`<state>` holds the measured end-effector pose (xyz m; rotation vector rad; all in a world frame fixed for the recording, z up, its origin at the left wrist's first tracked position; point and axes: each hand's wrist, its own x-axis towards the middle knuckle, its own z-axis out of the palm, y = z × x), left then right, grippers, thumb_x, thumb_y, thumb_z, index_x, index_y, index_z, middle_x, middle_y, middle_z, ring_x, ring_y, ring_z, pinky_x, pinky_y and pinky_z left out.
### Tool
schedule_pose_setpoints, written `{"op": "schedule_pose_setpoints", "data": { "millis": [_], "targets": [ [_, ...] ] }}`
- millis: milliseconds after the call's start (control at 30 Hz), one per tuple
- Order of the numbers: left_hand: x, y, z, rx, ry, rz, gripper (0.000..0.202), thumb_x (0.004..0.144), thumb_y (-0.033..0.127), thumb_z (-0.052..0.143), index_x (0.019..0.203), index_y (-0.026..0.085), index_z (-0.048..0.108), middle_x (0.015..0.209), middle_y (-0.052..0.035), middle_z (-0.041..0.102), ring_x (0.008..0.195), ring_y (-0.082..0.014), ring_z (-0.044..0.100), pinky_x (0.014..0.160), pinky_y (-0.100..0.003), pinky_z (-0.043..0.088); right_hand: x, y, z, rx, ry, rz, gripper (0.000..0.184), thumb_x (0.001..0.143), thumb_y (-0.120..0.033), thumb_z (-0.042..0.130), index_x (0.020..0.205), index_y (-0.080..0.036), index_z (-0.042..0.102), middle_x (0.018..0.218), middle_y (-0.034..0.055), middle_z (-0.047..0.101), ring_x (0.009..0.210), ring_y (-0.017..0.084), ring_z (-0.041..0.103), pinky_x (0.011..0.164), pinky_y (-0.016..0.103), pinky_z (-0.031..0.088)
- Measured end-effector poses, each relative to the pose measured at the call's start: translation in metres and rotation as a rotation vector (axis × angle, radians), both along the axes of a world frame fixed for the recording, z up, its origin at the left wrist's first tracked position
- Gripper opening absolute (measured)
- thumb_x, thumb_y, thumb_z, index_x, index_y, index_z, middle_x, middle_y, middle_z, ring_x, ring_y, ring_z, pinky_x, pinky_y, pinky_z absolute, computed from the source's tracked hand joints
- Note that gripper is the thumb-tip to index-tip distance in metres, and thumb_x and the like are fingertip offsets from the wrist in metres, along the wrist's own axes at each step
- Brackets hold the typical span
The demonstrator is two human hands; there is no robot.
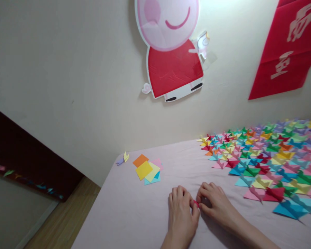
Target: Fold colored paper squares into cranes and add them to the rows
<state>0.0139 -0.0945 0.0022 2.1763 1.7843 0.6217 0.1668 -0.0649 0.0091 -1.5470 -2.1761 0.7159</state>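
A small piece of pinkish-red paper [196, 203] shows between my two hands, low over the pink-covered surface [119, 207]. My left hand [182, 211] pinches its left side with thumb and fingers. From the right, my right hand [213, 202] pinches the other side. Most of the paper is hidden behind the fingers, so its folded shape cannot be made out. Farther off, to the left of my hands, lie several loose square sheets, among them a yellow sheet [144, 170] and an orange sheet [140, 160].
Rows of folded paper cranes [272, 162] in many colours cover the right side. Small yellow and purple folded pieces [124, 158] lie at the far left corner. A wall [93, 86] rises behind, with a cartoon pig cutout [174, 69] and a red banner [282, 55].
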Motion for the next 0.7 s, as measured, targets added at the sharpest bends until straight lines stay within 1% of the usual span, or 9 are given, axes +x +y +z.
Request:
{"op": "schedule_pose_setpoints", "data": {
  "millis": [133, 200, 400, 533, 700],
  "targets": [
    [-0.001, 0.000, 0.001, -0.016, -0.061, 0.017, 0.016, 0.080, 0.006, 0.053, 0.086, 0.021, 0.053, 0.100, -0.0025, 0.055, 0.096, -0.0229, 0.048, 0.087, -0.039, 0.038, 0.003, 0.002, -0.001, -0.007, 0.005, 0.017, 0.020, 0.073, -0.008, 0.053, 0.076, -0.024, 0.066, 0.090, 0.0035, 0.066, 0.092, 0.024, 0.056, 0.081, 0.038, 0.039],
    [-0.002, 0.000, 0.002, -0.033, -0.093, 0.007, 0.020, 0.078, 0.004, 0.054, 0.087, 0.022, 0.053, 0.099, -0.0016, 0.054, 0.096, -0.0223, 0.048, 0.087, -0.038, 0.038, 0.004, 0.002, -0.001, -0.008, 0.018, 0.022, 0.022, 0.073, -0.007, 0.052, 0.076, -0.024, 0.066, 0.089, 0.0034, 0.066, 0.092, 0.024, 0.056, 0.082, 0.038, 0.040],
    [-0.005, 0.000, 0.004, -0.067, -0.140, -0.019, 0.021, 0.081, 0.004, 0.054, 0.087, 0.024, 0.056, 0.105, -0.0015, 0.055, 0.103, -0.0227, 0.048, 0.088, -0.037, 0.038, 0.004, 0.000, 0.002, 0.001, 0.025, 0.028, 0.022, 0.072, -0.007, 0.051, 0.077, -0.023, 0.066, 0.089, 0.0037, 0.066, 0.091, 0.024, 0.056, 0.081, 0.038, 0.040],
    [-0.007, -0.001, 0.005, -0.098, -0.154, -0.027, 0.021, 0.083, 0.005, 0.053, 0.090, 0.024, 0.058, 0.108, -0.0017, 0.055, 0.105, -0.0222, 0.047, 0.091, -0.036, 0.037, 0.003, -0.002, 0.003, 0.020, 0.031, 0.025, 0.019, 0.074, -0.008, 0.053, 0.076, -0.022, 0.065, 0.088, 0.0036, 0.066, 0.090, 0.023, 0.056, 0.081, 0.037, 0.039],
    [-0.007, -0.001, 0.011, -0.172, -0.131, -0.029, 0.015, 0.086, 0.012, 0.052, 0.091, 0.023, 0.060, 0.109, -0.0023, 0.056, 0.106, -0.0222, 0.047, 0.092, -0.035, 0.035, -0.005, -0.007, -0.001, 0.099, -0.025, -0.036, 0.005, 0.078, -0.018, 0.060, 0.075, -0.021, 0.063, 0.086, 0.0032, 0.064, 0.088, 0.024, 0.056, 0.079, 0.037, 0.036]
  ]
}}
